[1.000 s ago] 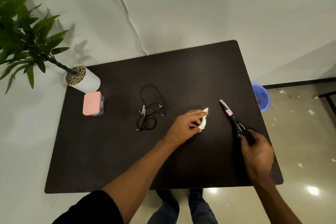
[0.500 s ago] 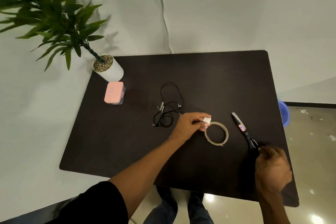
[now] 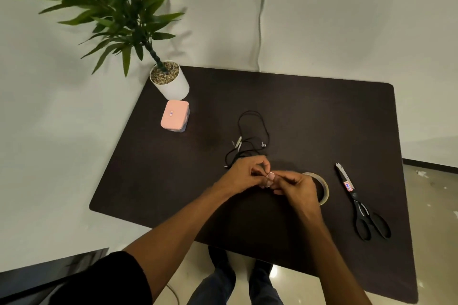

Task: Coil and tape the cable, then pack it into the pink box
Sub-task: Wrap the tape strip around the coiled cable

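Note:
A black earphone cable lies loose and tangled on the dark table, just beyond my hands. My left hand and my right hand meet over the table and both pinch a small whitish piece of tape between their fingertips. The tape roll lies flat right of them, partly hidden by my right hand. The pink box stands shut at the far left of the table, near the plant pot.
Black-handled scissors lie on the table to the right of the roll. A potted plant in a white pot stands at the far left corner. My feet show below the table's near edge.
My right hand let go of the scissors and moved left to join my left hand at the tape piece. The scissors now lie on the table. The camera view shifted left.

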